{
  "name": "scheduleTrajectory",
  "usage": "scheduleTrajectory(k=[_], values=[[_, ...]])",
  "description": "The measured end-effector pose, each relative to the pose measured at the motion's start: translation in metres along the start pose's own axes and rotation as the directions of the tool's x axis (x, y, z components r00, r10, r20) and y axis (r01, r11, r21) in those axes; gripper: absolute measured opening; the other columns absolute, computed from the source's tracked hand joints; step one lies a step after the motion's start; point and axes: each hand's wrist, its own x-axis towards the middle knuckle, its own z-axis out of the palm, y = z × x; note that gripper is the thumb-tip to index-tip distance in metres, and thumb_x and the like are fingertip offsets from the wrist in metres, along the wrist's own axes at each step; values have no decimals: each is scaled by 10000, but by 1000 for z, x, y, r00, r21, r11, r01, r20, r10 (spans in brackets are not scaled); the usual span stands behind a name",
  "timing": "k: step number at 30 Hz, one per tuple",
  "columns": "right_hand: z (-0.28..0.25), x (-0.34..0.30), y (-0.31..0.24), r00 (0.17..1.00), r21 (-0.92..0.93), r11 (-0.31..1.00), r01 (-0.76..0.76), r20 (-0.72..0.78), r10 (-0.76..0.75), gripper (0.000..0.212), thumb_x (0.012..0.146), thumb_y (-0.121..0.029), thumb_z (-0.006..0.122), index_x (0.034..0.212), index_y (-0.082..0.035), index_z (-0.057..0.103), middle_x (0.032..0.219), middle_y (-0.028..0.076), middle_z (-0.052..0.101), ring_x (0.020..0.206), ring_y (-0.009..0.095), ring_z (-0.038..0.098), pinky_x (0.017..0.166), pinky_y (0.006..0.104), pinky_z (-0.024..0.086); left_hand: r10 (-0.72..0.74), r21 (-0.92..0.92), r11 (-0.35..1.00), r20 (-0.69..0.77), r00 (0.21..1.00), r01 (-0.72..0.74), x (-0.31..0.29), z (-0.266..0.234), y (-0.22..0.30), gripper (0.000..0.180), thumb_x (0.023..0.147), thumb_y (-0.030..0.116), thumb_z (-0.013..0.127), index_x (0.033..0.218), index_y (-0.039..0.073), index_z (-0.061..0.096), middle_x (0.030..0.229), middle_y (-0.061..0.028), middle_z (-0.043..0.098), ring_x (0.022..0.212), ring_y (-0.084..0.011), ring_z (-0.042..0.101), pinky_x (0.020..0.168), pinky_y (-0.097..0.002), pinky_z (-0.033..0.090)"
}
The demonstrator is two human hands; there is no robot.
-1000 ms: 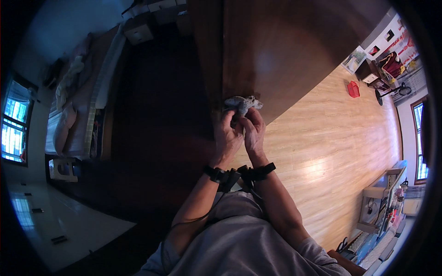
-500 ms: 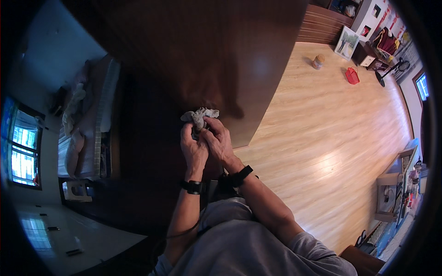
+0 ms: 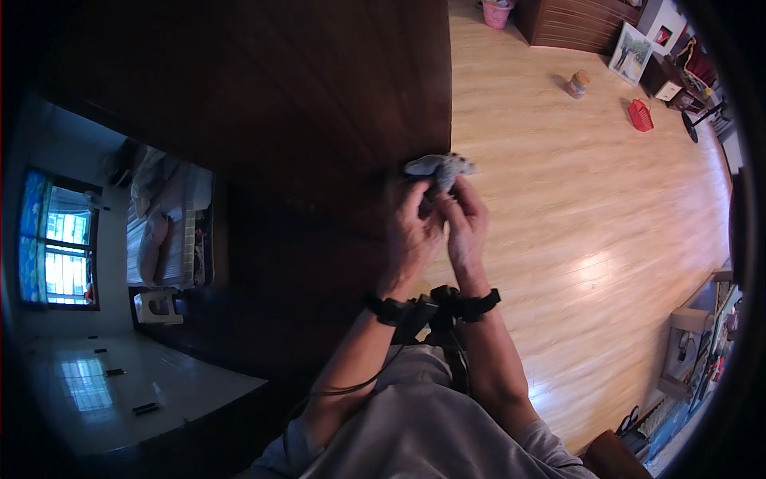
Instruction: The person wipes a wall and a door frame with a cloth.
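A bunched-up greyish-white cloth (image 3: pixel 443 166) with dark spots sticks out beyond my fingertips, in front of the free edge of a tall dark-brown wooden door (image 3: pixel 319 104). My left hand (image 3: pixel 415 231) pinches it from the left, with curled fingers. Close against it, my right hand (image 3: pixel 464 227) grips the same cloth from the right. The two thumbs lie side by side, so part of the cloth is hidden between the hands. Whether the cloth touches the door cannot be made out.
Pale wood flooring (image 3: pixel 558 223) spreads to the right, with a lidded jar (image 3: pixel 578 84), a red basket (image 3: pixel 640 116) and a framed picture (image 3: pixel 630 53) farther off. Left of the door are a bed (image 3: pixel 163 239) and a white stool (image 3: pixel 158 306). A cable (image 3: pixel 351 391) hangs by my left forearm.
Both hands and the cloth have moved right and a little farther away in the view, from the door's face to its edge. My view has turned, so the room appears shifted.
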Motion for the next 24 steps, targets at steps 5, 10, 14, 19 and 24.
scheduleTrajectory(k=[5,10,14,19,24], values=[[-34,10,-15,997,-38,999,18,-70,-20,436,988,-43,653,1407,73,630,1276,92,706,1144,152,634,1003,290,505,-19,-125,992,62,998,26,2,36,20,375,932,52,729,1299,20,661,1192,-193,669,1057,-349,676,920,-424,554],[-35,11,-27,993,-32,997,63,-101,-66,431,997,-69,641,1405,69,634,1278,85,708,1136,139,629,998,286,503,134,-114,986,76,988,-125,5,42,22,428,920,13,703,1342,22,627,1258,-212,632,1099,-358,672,898,-410,605],[-31,11,-23,986,-104,991,85,-134,-99,403,1001,-75,636,1383,54,653,1241,78,712,1109,131,625,981,286,509,68,-156,987,132,989,-47,6,36,25,449,908,23,707,1349,11,624,1274,-222,630,1137,-384,653,947,-427,575],[-11,9,-39,981,-66,990,127,-136,-135,288,1008,-69,625,1265,47,679,1123,38,701,1011,106,603,895,268,513,165,-209,970,177,970,-126,9,22,15,503,896,8,687,1392,-8,605,1347,-241,611,1205,-408,621,1012,-443,543],[-3,8,-35,983,-115,987,110,-131,-125,300,1026,-74,612,1295,39,680,1106,30,708,1026,107,614,915,266,515,239,-278,943,178,955,-184,10,12,6,555,904,11,674,1447,-22,568,1400,-256,572,1272,-426,592,1065,-451,517]])
